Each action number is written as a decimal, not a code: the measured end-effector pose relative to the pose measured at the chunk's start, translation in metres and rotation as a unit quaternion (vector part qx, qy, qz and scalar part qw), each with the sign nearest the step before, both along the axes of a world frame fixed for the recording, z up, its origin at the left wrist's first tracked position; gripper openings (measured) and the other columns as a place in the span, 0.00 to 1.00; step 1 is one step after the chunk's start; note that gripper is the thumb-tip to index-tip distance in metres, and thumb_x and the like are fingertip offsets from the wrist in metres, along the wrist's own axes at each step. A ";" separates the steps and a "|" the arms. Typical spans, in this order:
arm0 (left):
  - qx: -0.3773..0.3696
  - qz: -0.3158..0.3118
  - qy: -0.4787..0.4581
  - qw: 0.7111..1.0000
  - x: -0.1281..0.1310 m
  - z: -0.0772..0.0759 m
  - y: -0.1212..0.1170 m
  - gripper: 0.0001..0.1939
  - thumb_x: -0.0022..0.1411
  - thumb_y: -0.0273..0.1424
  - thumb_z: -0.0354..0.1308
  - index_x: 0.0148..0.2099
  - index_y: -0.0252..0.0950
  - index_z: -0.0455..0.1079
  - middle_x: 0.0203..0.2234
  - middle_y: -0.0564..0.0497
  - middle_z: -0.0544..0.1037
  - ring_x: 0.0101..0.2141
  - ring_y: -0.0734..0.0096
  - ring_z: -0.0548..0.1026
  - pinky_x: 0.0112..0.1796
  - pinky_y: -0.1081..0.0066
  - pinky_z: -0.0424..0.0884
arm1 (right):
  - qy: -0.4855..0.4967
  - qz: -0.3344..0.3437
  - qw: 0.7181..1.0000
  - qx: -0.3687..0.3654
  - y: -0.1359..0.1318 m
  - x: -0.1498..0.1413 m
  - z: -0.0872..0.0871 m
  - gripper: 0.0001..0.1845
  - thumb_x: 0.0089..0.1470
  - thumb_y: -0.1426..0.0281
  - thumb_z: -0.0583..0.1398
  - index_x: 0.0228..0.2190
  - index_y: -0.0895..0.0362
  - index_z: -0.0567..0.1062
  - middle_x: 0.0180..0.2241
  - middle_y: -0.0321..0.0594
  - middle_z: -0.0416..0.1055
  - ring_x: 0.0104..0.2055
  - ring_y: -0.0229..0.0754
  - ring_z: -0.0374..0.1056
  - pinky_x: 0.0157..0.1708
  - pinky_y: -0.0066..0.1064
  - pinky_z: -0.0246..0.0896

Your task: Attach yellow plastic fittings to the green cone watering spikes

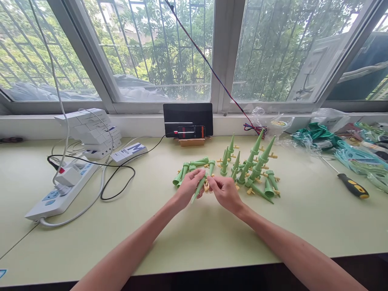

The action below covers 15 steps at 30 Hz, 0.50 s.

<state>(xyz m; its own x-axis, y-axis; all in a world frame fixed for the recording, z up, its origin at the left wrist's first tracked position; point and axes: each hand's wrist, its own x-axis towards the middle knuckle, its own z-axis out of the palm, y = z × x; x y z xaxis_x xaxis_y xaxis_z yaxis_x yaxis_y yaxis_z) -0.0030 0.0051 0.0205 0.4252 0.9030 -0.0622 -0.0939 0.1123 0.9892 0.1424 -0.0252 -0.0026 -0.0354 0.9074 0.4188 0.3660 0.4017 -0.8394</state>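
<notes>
A green plastic watering spike (198,189) is gripped in my left hand (190,182), its pointed end slanting down toward me. My right hand (226,192) is closed, thumb and finger pinched together close by the spike's wide end; what lies between those fingertips is too small and hidden to make out. Behind my left hand several green spikes (182,173) lie on their sides. To the right of my hands, more green spikes with yellow valves (257,163) stand points up, and a few lie flat. Small yellow valves (206,186) show between my hands, partly covered.
A phone (190,132) leans before a dark tablet (188,113) at the back. On the left are a power strip (60,194), stacked white boxes (97,131) and looping cables. A screwdriver (353,186) and plastic bags (318,135) lie on the right.
</notes>
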 end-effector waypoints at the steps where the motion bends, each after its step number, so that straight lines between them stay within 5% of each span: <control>1: 0.022 0.011 0.013 1.000 -0.001 0.000 0.001 0.18 0.59 0.46 0.60 0.30 0.37 0.64 0.17 0.58 0.64 0.16 0.79 0.62 0.17 0.76 0.58 | -0.005 -0.001 1.000 0.001 0.000 0.000 0.000 0.30 0.62 0.53 0.52 0.15 0.57 0.66 0.15 0.34 0.60 0.18 0.33 0.51 0.21 0.28 0.47; 8: 0.185 0.084 0.113 0.973 -0.008 0.000 0.011 0.18 0.60 0.47 0.58 0.31 0.37 0.70 0.17 0.55 0.64 0.16 0.78 0.59 0.18 0.73 0.55 | -0.006 -0.016 1.000 -0.003 0.004 0.004 -0.001 0.30 0.62 0.51 0.51 0.17 0.57 0.68 0.14 0.32 0.56 0.18 0.33 0.49 0.21 0.28 0.45; 15: 0.341 0.127 0.261 0.894 -0.015 -0.004 0.016 0.14 0.59 0.39 0.60 0.25 0.37 0.68 0.17 0.55 0.64 0.19 0.75 0.56 0.24 0.72 0.53 | -0.003 -0.045 0.999 0.003 0.008 0.010 -0.001 0.27 0.63 0.53 0.51 0.19 0.57 0.69 0.14 0.31 0.52 0.18 0.34 0.48 0.22 0.29 0.44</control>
